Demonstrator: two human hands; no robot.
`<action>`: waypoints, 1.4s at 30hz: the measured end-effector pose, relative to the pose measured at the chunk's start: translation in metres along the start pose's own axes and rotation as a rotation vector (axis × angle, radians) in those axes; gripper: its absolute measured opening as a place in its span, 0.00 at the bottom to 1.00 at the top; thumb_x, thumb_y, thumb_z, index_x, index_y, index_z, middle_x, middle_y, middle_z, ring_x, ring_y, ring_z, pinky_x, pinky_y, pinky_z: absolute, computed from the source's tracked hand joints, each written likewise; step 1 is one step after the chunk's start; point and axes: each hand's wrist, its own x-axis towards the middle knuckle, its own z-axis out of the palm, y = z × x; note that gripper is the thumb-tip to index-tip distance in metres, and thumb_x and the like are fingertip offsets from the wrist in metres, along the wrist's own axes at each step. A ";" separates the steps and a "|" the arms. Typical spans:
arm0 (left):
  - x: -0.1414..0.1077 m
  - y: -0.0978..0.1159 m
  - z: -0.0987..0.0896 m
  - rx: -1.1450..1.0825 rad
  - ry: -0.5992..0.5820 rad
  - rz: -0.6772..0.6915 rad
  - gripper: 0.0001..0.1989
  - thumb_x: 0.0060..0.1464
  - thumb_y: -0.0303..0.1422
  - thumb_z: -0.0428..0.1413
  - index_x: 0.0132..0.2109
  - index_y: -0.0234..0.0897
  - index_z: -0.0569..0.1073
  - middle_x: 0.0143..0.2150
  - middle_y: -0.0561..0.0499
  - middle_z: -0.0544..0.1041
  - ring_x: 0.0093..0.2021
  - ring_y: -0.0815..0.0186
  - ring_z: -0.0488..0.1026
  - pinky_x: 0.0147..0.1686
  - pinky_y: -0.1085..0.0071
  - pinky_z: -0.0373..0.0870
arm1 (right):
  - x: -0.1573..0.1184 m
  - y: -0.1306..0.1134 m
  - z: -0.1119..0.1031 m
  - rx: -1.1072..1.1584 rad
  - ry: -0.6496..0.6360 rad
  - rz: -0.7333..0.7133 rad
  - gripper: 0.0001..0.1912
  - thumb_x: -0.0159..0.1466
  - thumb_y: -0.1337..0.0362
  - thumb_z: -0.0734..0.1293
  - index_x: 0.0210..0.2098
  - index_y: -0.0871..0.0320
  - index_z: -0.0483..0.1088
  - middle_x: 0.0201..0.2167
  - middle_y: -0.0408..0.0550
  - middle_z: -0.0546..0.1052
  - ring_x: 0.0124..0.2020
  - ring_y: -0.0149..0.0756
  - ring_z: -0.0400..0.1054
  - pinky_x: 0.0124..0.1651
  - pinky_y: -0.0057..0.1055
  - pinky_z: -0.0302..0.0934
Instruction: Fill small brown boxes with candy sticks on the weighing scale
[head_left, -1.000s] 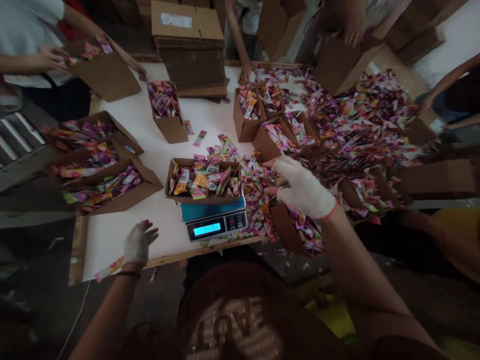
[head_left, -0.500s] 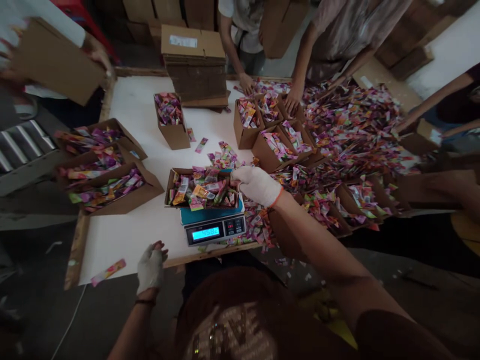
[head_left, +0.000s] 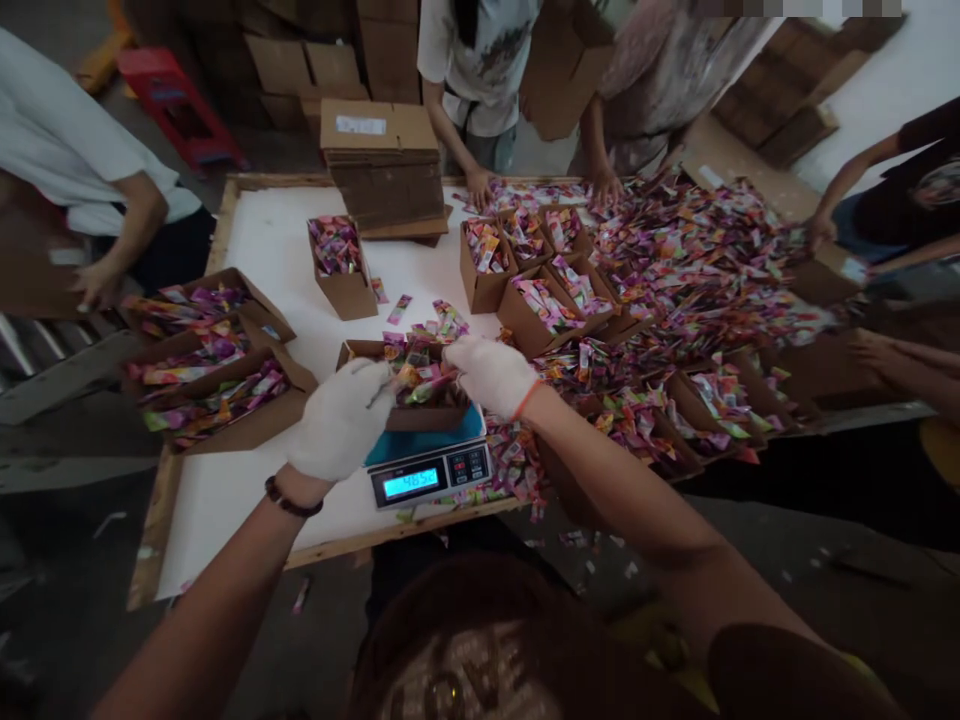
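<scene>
A shallow cardboard box (head_left: 431, 416) full of small colourful sachets (head_left: 416, 372) stands on a digital scale (head_left: 429, 472) with a lit blue display. My left hand (head_left: 343, 415), in a white knitted glove, reaches over the box's left end, fingers curled in among the sachets. At the right end, my gloved right hand (head_left: 491, 372) has its fingers bent down over the contents and rim. Both sets of fingertips are partly hidden, so what they pinch cannot be made out.
Filled boxes (head_left: 232, 410) stand at the left, with more boxes (head_left: 544, 320) and a large sachet heap (head_left: 697, 250) at the right. Flattened cartons (head_left: 386, 165) are stacked behind. Co-workers' hands (head_left: 480, 188) reach over the far edge.
My left hand has come up from the table's front edge to the box's left end. My right hand stays at the right end. A person at the left has moved their carton lower.
</scene>
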 end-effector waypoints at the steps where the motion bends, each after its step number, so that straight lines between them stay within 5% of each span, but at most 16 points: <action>1: 0.008 0.010 -0.002 -0.044 0.041 0.019 0.16 0.69 0.35 0.61 0.31 0.45 0.68 0.32 0.48 0.74 0.36 0.55 0.74 0.41 0.59 0.69 | -0.010 0.008 -0.004 0.051 0.084 -0.003 0.17 0.77 0.75 0.67 0.56 0.59 0.86 0.59 0.62 0.88 0.62 0.50 0.84 0.65 0.38 0.75; 5: 0.046 0.071 0.000 -0.291 0.081 0.143 0.16 0.74 0.35 0.62 0.33 0.42 0.76 0.32 0.51 0.79 0.36 0.60 0.76 0.45 0.60 0.76 | -0.057 0.043 -0.025 0.166 0.373 0.013 0.11 0.76 0.72 0.68 0.49 0.54 0.82 0.47 0.51 0.86 0.51 0.47 0.80 0.59 0.38 0.74; 9: 0.068 0.110 0.012 -0.516 0.001 0.280 0.09 0.76 0.36 0.65 0.56 0.39 0.87 0.49 0.50 0.89 0.50 0.58 0.87 0.57 0.56 0.85 | -0.085 0.067 -0.041 0.067 0.560 0.166 0.15 0.70 0.71 0.72 0.54 0.52 0.82 0.56 0.54 0.82 0.53 0.51 0.79 0.58 0.43 0.77; 12: 0.056 0.091 0.009 -0.590 0.051 0.226 0.20 0.76 0.43 0.66 0.68 0.40 0.86 0.55 0.48 0.91 0.51 0.58 0.89 0.56 0.54 0.87 | -0.070 0.068 -0.038 0.063 0.584 0.176 0.21 0.71 0.69 0.73 0.63 0.55 0.82 0.64 0.58 0.80 0.57 0.52 0.80 0.64 0.49 0.79; 19: -0.030 -0.009 -0.020 -0.685 0.636 -0.340 0.20 0.65 0.48 0.72 0.51 0.35 0.87 0.41 0.47 0.87 0.43 0.60 0.85 0.50 0.60 0.86 | 0.034 0.017 0.005 0.211 0.347 0.101 0.19 0.83 0.64 0.71 0.69 0.58 0.82 0.70 0.60 0.81 0.66 0.52 0.78 0.72 0.46 0.75; 23: -0.092 -0.037 -0.016 -0.636 0.672 -0.699 0.18 0.61 0.46 0.72 0.50 0.38 0.86 0.41 0.49 0.86 0.42 0.60 0.83 0.49 0.62 0.86 | 0.071 -0.006 0.016 0.164 0.212 0.051 0.16 0.82 0.62 0.71 0.63 0.60 0.85 0.67 0.62 0.84 0.66 0.52 0.78 0.70 0.41 0.72; 27: -0.151 -0.048 0.003 -0.596 0.602 -0.917 0.21 0.59 0.51 0.70 0.50 0.41 0.85 0.43 0.44 0.87 0.46 0.51 0.87 0.46 0.57 0.89 | 0.054 0.010 0.003 0.230 0.223 0.022 0.13 0.82 0.65 0.68 0.56 0.56 0.86 0.54 0.54 0.88 0.57 0.49 0.80 0.62 0.39 0.73; 31: -0.200 -0.049 0.023 -0.626 0.629 -1.021 0.22 0.54 0.52 0.71 0.48 0.42 0.84 0.45 0.44 0.86 0.47 0.50 0.87 0.46 0.57 0.88 | -0.007 0.075 -0.028 0.226 0.440 0.088 0.10 0.78 0.66 0.68 0.49 0.52 0.84 0.45 0.52 0.86 0.49 0.50 0.80 0.55 0.43 0.74; 34: -0.218 -0.044 0.034 -0.650 0.622 -1.114 0.25 0.52 0.54 0.71 0.49 0.42 0.84 0.46 0.43 0.86 0.45 0.50 0.86 0.39 0.60 0.85 | -0.033 0.110 -0.039 0.126 0.574 0.138 0.08 0.73 0.65 0.75 0.50 0.53 0.84 0.49 0.57 0.87 0.54 0.57 0.81 0.57 0.47 0.76; 37: -0.214 -0.036 0.038 -0.671 0.608 -1.118 0.28 0.49 0.56 0.71 0.48 0.41 0.84 0.49 0.43 0.87 0.47 0.51 0.86 0.41 0.60 0.85 | -0.022 0.090 -0.026 0.147 0.482 0.024 0.13 0.73 0.67 0.76 0.56 0.55 0.85 0.56 0.59 0.87 0.60 0.56 0.81 0.63 0.47 0.76; 42: -0.185 -0.026 0.034 -0.678 0.570 -0.997 0.31 0.47 0.59 0.72 0.48 0.41 0.84 0.50 0.42 0.87 0.50 0.50 0.86 0.54 0.53 0.87 | 0.019 0.000 0.006 0.271 0.145 -0.235 0.17 0.76 0.71 0.72 0.61 0.57 0.86 0.62 0.57 0.86 0.64 0.49 0.80 0.73 0.41 0.73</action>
